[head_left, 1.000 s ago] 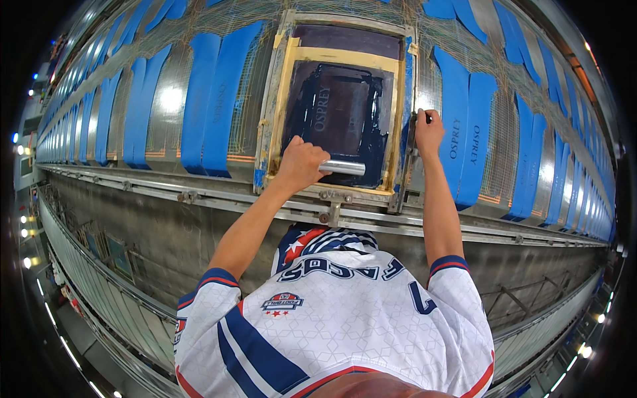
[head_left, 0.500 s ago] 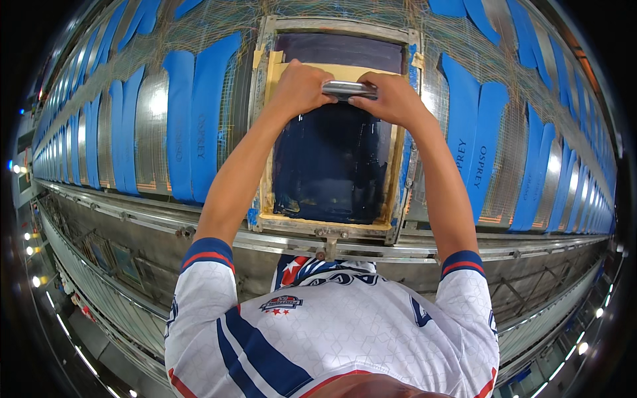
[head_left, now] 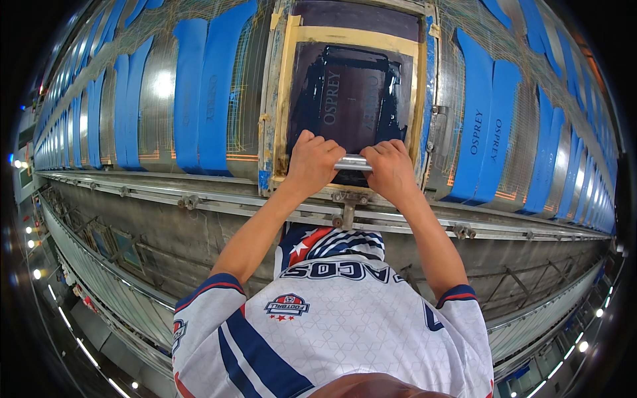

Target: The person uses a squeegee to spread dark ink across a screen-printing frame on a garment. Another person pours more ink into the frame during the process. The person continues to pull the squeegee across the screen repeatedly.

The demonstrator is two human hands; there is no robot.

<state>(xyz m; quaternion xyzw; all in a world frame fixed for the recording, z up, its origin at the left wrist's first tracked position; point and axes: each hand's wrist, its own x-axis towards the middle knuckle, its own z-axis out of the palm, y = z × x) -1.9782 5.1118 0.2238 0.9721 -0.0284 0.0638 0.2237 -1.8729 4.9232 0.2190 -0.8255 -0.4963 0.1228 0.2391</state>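
Observation:
A squeegee with a shiny metal bar handle [head_left: 352,163] is held crosswise at the near end of a printing screen [head_left: 426,93]. My left hand [head_left: 315,161] is wrapped round the left end of the handle, and my right hand [head_left: 390,166] grips its right end. The blade below the handle is mostly hidden by my hands. Dark wet ink [head_left: 312,73] lines the far end and sides of a scraped patch on the mesh [head_left: 348,99], where lettering shows through. Yellow tape [head_left: 358,38] borders the mesh inside the frame.
Blue cut fabric pieces [head_left: 192,99] lie on the long printing table to the left, and more blue pieces [head_left: 476,119] with dark lettering lie to the right. A metal rail [head_left: 259,211] with clamps runs along the near edge, close to my body.
Both hands have drawn the squeegee from the far part of the screen toward me. Lettering on the mesh now shows where dark ink covered it.

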